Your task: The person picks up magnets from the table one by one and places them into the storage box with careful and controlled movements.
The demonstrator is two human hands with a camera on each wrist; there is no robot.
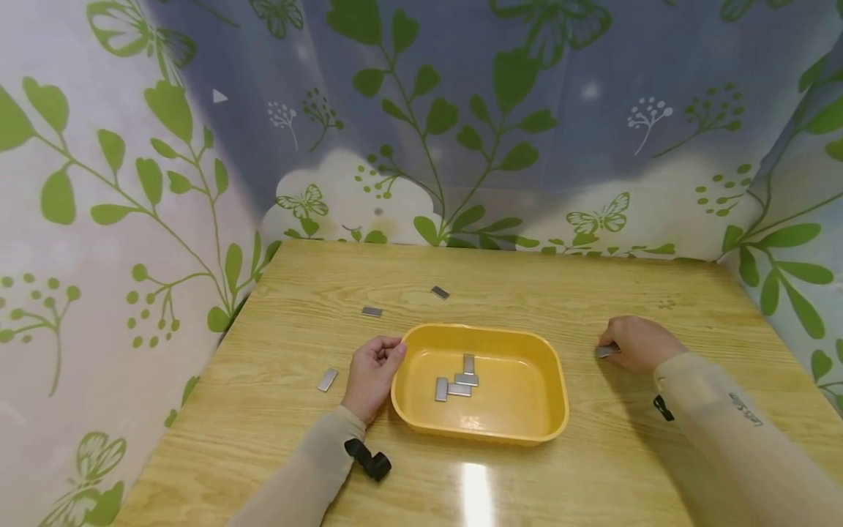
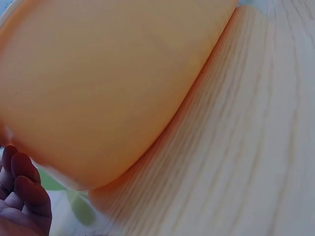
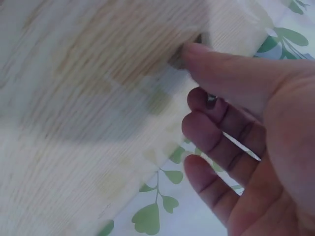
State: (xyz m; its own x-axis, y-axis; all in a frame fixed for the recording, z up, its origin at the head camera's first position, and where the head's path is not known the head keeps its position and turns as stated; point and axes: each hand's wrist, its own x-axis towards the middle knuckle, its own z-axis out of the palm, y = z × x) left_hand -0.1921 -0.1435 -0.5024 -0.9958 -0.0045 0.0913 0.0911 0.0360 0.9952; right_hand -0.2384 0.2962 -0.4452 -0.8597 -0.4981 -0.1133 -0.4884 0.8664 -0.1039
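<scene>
A yellow plastic tub stands on the wooden table, with several small grey rectangular metal blocks lying flat inside. At its left wall my left hand grips the rim, thumb at the edge and fingers curled. The left wrist view shows the tub's outer wall close up and a few fingertips beside it. Right of the tub, my right hand pinches another grey metal block, low over the table. Thumb and fingers hide most of that block in the right wrist view.
Left of the tub lies a loose grey block. Two more, one behind the left hand and one behind the tub, lie farther back. Leaf-patterned curtains border the wooden table at the back and both sides.
</scene>
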